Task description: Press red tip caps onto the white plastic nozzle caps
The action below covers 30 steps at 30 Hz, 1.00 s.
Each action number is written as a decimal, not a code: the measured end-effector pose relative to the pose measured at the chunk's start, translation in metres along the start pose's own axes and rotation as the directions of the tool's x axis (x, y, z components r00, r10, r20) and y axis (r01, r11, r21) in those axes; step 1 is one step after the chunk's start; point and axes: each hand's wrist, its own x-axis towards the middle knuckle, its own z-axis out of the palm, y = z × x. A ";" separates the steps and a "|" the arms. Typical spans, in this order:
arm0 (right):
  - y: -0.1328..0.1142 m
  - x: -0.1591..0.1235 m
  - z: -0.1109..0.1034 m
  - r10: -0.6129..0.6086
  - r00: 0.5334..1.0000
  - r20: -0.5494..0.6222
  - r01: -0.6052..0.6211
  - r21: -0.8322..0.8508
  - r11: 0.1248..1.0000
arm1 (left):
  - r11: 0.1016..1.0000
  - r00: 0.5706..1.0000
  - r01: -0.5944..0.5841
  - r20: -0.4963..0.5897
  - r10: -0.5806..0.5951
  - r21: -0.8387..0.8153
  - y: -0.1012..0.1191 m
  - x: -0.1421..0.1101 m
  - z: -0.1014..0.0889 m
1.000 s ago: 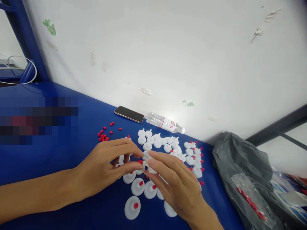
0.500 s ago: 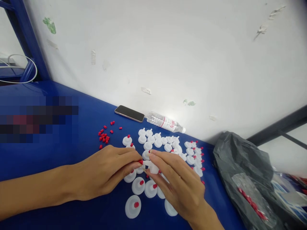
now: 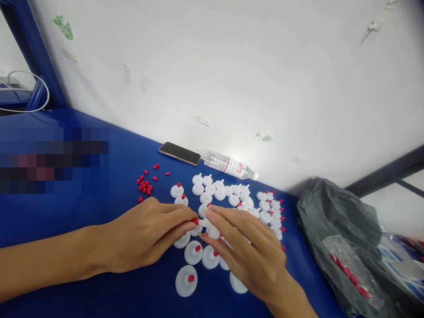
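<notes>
Between finger and thumb, my left hand (image 3: 142, 234) pinches a small red cap (image 3: 195, 221). My right hand (image 3: 245, 247) grips a white nozzle lid (image 3: 212, 230), its narrow spout pointing left at the cap; whether the two touch I cannot make out. Around and under my hands, white lids with red tips (image 3: 186, 281) lie on the blue table (image 3: 126, 291). Farther back sit several white lids with bare spouts (image 3: 219, 190). Loose red caps (image 3: 144, 186) are scattered beyond my left hand. My right hand hides some of the lids.
A phone (image 3: 179, 153) and a clear plastic bottle (image 3: 230, 166) lie along the white wall (image 3: 232, 66). Rows of red-tipped lids (image 3: 273, 214) stand at right. Past the table's right side is a dark grey plastic bag (image 3: 331, 216) with a clear bag of red caps (image 3: 353, 276).
The view has shifted slightly, so the table things appear a little higher or farther right. Both hands keep the same grips on the cap and the lid.
</notes>
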 end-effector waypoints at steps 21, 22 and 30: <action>0.000 -0.002 0.000 -0.036 0.999 0.011 0.036 -0.017 0.999 | 0.986 0.990 -0.112 -0.070 0.121 0.120 -0.002 0.000 -0.001; 0.000 -0.002 0.000 -0.034 0.999 0.010 0.034 -0.014 0.999 | 0.987 0.990 -0.111 -0.074 0.120 0.118 -0.002 0.000 -0.001; -0.004 -0.001 0.001 -0.011 1.000 0.005 0.011 0.020 1.000 | 0.990 0.993 -0.112 -0.018 0.114 0.087 -0.001 -0.003 -0.002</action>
